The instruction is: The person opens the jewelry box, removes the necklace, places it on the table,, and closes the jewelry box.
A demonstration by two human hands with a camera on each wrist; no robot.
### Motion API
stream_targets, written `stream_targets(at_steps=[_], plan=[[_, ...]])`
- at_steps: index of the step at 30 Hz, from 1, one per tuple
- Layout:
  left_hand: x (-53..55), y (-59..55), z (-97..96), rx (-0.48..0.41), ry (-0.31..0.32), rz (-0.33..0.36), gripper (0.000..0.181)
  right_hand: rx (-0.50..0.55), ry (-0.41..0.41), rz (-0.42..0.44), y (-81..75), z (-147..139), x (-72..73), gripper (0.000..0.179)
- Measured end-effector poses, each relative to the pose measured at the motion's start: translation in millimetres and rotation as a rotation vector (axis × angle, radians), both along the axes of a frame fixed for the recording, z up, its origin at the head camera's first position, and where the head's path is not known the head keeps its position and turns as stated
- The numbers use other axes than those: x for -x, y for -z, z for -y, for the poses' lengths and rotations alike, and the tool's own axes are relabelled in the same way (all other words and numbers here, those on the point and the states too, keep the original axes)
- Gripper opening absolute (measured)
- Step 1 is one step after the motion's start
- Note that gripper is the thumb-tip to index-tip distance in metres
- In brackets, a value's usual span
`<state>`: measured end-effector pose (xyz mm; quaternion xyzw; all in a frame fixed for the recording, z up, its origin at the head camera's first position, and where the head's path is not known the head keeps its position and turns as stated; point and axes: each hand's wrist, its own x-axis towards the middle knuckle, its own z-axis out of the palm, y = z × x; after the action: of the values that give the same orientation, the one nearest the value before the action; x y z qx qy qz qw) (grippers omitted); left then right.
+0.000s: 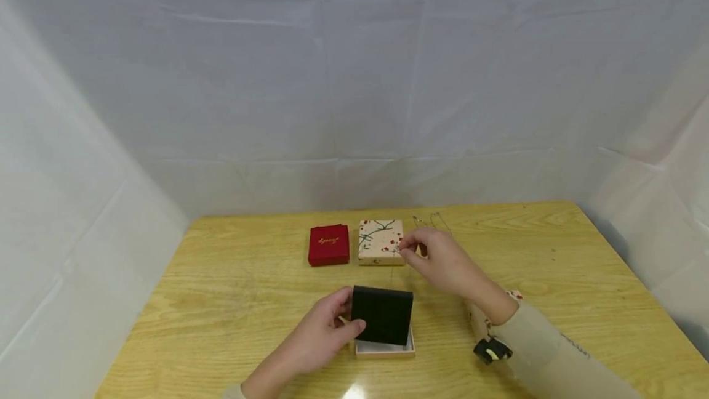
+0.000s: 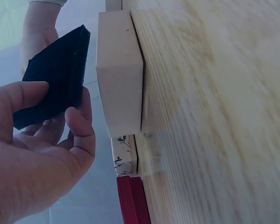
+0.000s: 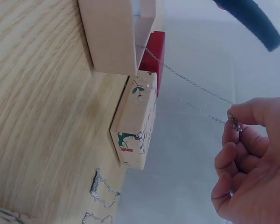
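My left hand (image 1: 324, 332) grips a flat black padded insert (image 1: 382, 316) by its left edge, thumb on the near face and fingers behind. It stands tilted up over an open pale box base (image 1: 384, 354), whose outer wall shows in the left wrist view. Between thumb and forefinger, my right hand (image 1: 443, 262) pinches the end of a thin silver necklace (image 3: 196, 85), up and to the right of the insert. Two strands of its chain run from those fingertips toward the box in the right wrist view.
Behind the hands sit a red box (image 1: 329, 245) with gold lettering and a pale floral box (image 1: 380, 240). More silver chains (image 3: 102, 189) lie on the wooden table (image 1: 232, 288) beside the floral box. Another floral-patterned piece (image 1: 477, 319) lies partly under my right forearm.
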<state>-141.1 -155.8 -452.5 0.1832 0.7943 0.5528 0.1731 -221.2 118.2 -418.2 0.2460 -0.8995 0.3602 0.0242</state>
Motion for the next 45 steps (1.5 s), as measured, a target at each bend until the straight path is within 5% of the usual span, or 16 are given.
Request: stream_targets(at_steps=[8, 20, 45], plan=[[0.9, 2.6, -0.1, -0.02, -0.034, -0.007, 0.033, 0.072, -0.006, 0.053, -3.8, -10, 2.5, 0.009], [1.5, 3.3, -0.9, -0.032, -0.094, 0.038, 0.043, 0.131, 0.007, 0.18, -32.4, -24, -3.6, 0.016], [3.1, 2.6, -0.1, -0.017, -0.131, 0.068, 0.047, 0.192, 0.064, 0.158, -90.5, -60, -15.5, 0.021]])
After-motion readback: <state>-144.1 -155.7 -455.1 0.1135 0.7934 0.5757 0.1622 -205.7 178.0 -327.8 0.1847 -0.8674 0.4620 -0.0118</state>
